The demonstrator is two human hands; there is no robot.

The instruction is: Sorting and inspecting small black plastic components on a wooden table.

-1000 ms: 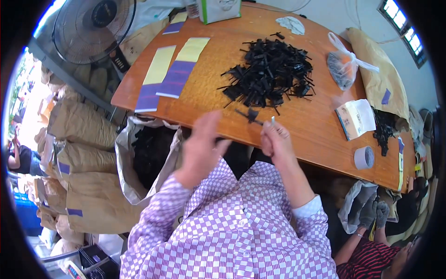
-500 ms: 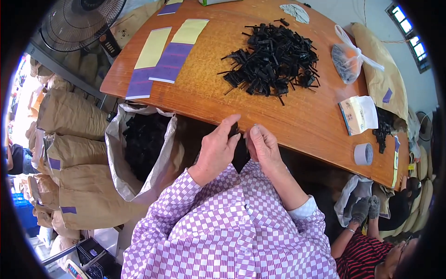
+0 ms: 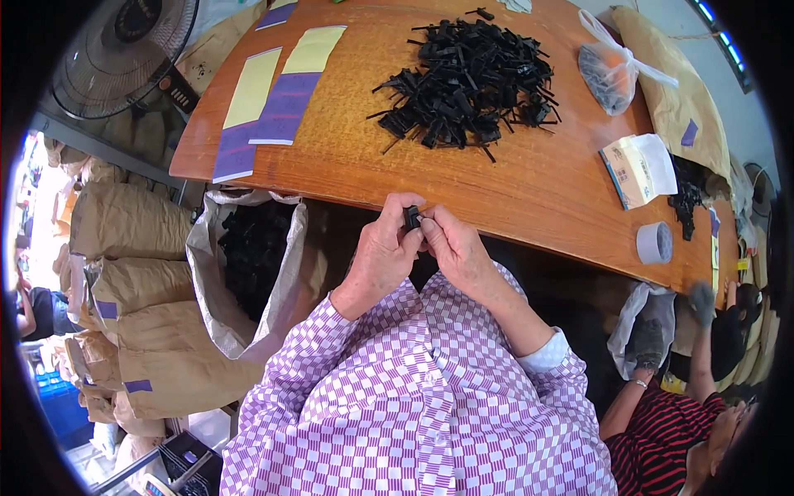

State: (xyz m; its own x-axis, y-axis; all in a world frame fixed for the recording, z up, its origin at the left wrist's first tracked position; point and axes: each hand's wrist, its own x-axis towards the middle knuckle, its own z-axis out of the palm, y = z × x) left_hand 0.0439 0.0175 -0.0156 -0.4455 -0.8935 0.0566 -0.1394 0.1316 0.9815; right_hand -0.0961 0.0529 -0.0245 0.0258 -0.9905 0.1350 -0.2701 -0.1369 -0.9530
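Note:
Just off the table's near edge, my left hand [image 3: 385,256] grips a small black plastic part [image 3: 411,218] between thumb and fingers. My right hand [image 3: 456,246] meets it there, its thumb and forefinger pinched at the right side of the same part. The fingers cover much of the part, so its full shape is hidden. Beyond my hands, a heap of similar black plastic parts [image 3: 471,83] with thin stalks lies on the wooden table [image 3: 347,157]. Below the edge to my left stands an open white sack [image 3: 198,248] with black parts inside.
Yellow-and-purple paper strips [image 3: 285,103] lie at the table's left. On the right are a tied plastic bag [image 3: 608,87], a small carton [image 3: 637,174] and a tape roll [image 3: 654,243]. A fan [image 3: 124,50] and brown sacks [image 3: 124,215] stand left. A gloved co-worker [image 3: 662,430] sits right.
Both hands have closed in on each other, and the black part now shows between their fingertips. The view has shifted slightly. The co-worker's gloved hands have moved apart, one rising.

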